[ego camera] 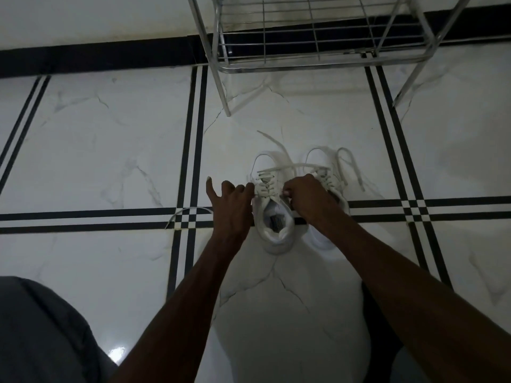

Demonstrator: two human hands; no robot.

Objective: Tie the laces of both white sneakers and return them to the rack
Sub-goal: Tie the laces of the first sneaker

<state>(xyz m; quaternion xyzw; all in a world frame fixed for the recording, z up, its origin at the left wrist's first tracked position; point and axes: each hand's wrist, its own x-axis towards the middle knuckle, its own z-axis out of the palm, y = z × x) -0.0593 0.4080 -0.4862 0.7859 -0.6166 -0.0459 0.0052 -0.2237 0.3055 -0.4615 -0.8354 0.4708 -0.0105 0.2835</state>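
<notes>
Two white sneakers stand side by side on the tiled floor, toes pointing away from me. The left sneaker (273, 217) has loose laces; one lace end (185, 214) trails left across the floor, another runs right over the second sneaker (329, 172). My left hand (232, 203) pinches the lace at the left sneaker's left eyelets, little finger sticking out. My right hand (307, 194) grips the lace on its right side and covers part of the right sneaker. The right sneaker's laces (351, 164) lie in loose loops.
A metal wire shoe rack (304, 37) stands just beyond the sneakers, against the wall, its near legs on the floor. The floor is glossy white marble with black stripes (193, 134). My grey-clad knee (41, 327) fills the lower left corner.
</notes>
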